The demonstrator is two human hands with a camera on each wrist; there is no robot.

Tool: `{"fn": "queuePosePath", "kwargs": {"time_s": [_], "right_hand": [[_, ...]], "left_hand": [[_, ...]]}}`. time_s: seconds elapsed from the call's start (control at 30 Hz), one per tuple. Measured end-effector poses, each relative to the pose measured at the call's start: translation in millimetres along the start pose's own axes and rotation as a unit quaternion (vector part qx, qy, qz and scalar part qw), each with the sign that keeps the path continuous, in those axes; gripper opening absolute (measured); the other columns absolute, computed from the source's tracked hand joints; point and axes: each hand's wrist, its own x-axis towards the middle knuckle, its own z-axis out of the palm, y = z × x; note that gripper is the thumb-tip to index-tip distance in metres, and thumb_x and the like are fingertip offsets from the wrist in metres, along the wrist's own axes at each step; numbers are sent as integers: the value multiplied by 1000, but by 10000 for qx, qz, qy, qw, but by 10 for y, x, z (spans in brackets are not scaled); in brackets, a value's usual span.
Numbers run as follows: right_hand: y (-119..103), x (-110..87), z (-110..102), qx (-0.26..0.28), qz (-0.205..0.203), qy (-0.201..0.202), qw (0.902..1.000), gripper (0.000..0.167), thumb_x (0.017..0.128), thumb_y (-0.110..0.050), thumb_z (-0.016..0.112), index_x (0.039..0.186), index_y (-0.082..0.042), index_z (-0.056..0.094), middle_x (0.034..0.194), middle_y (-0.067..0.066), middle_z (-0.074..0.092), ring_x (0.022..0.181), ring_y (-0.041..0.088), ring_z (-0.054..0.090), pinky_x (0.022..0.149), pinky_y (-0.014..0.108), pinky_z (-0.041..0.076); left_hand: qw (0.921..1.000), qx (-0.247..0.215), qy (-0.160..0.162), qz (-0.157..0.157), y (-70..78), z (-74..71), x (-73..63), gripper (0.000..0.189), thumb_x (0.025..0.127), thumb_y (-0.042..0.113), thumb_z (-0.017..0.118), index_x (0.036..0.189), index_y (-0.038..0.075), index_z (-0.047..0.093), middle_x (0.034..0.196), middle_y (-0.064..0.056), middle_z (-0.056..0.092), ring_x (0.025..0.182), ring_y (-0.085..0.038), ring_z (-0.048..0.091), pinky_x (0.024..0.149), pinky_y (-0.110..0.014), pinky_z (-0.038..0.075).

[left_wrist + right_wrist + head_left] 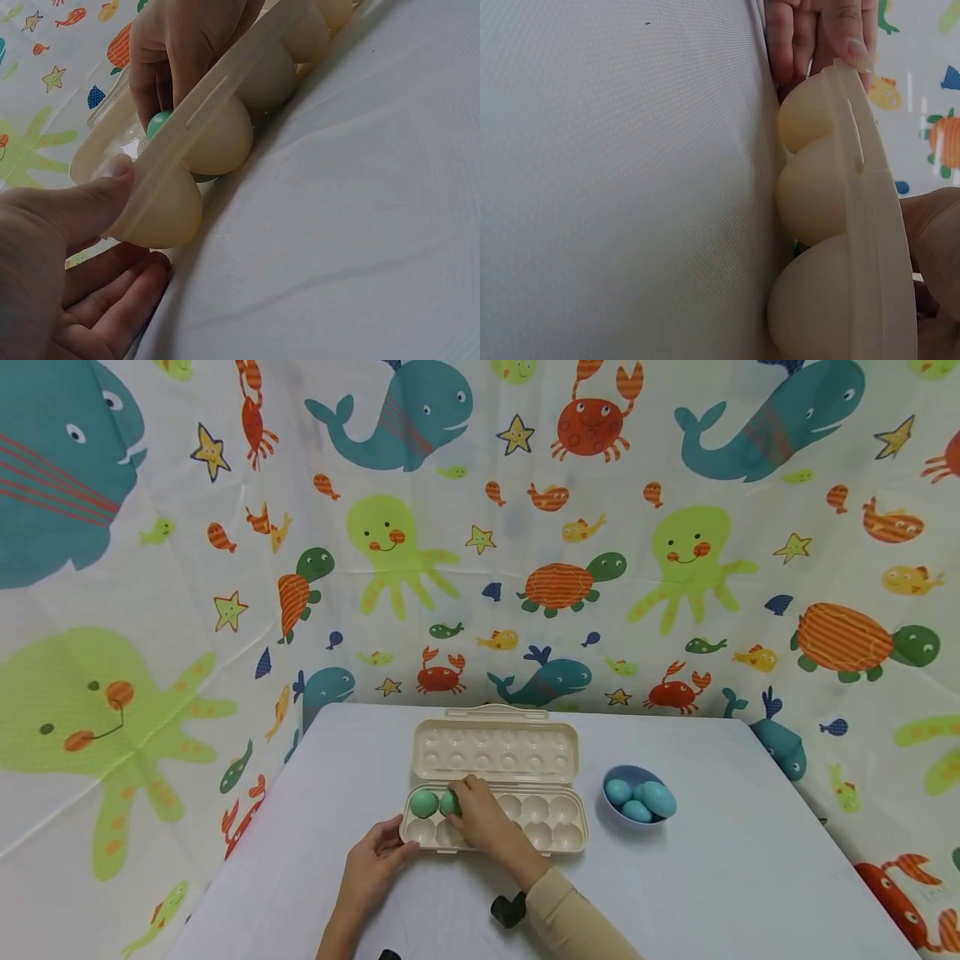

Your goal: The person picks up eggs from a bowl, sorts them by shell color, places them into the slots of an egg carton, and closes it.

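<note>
A cream plastic egg carton [538, 849] lies on the table with its lid [495, 752] folded back. My left hand [372, 862] grips the carton's left end, thumb on the rim and fingers lower down beside the rounded cups, as the left wrist view shows. My right hand [483, 818] reaches over the tray and pinches a green egg [450, 803] at the second cup of the back row; the fingers partly cover it. Another green egg [423, 804] sits in the back-left corner cup. In the right wrist view, the carton's wall hides most of my right hand [937, 247].
A blue bowl [628, 820] with several light-blue eggs [654, 798] stands right of the carton. The table has a white cloth [720, 877]. A curtain [480, 585] printed with sea animals hangs behind the table and at its sides.
</note>
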Motion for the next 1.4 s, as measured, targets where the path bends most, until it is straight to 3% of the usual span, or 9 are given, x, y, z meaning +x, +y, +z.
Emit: {"fn": "queuePosePath", "kwargs": {"time_s": [0.23,0.5,0.67,0.93,1.13,1.4], "right_hand": [[18,-64,-56,-219,71,0,9997,50,88,-23,77,130,-2,59,118,12,60,106,22,60,92,33,55],[34,-173,-313,-182,134,305,9993,50,88,-24,77,130,-5,60,122,12,61,113,27,60,91,41,56],[113,-246,-482,-241,223,437,9985,47,91,-24,74,131,-5,60,124,11,61,116,27,58,96,41,54],[274,-383,-838,-481,718,670,9940,51,89,-26,76,131,-3,60,127,15,61,118,31,57,101,46,52],[485,-539,-1064,-863,1232,745,9858,55,88,-30,77,133,-4,58,129,17,60,117,35,55,96,53,50],[785,-737,-1362,-1070,1731,891,9750,58,89,-28,76,136,-1,55,133,23,56,119,41,51,100,58,48]], "left_hand": [[10000,-27,7,45,-11,9,-11,59,80,22,85,131,2,62,116,-18,72,100,-17,72,81,-17,58],[9999,112,57,36,-17,1,5,58,80,22,84,131,4,62,114,-16,73,97,-12,72,80,-17,58],[9993,176,119,305,-22,1,-5,57,81,20,84,129,0,62,112,-20,73,94,-13,73,78,-18,59],[9998,125,53,148,-33,-19,16,57,81,19,84,130,3,63,114,-18,73,98,-16,73,81,-19,59],[9999,131,48,6,3,-39,23,57,80,20,85,130,5,63,114,-17,74,99,-15,73,81,-16,57],[10000,54,-5,-20,-14,-41,26,57,80,21,85,131,5,63,115,-16,73,99,-14,72,81,-14,56]]}}
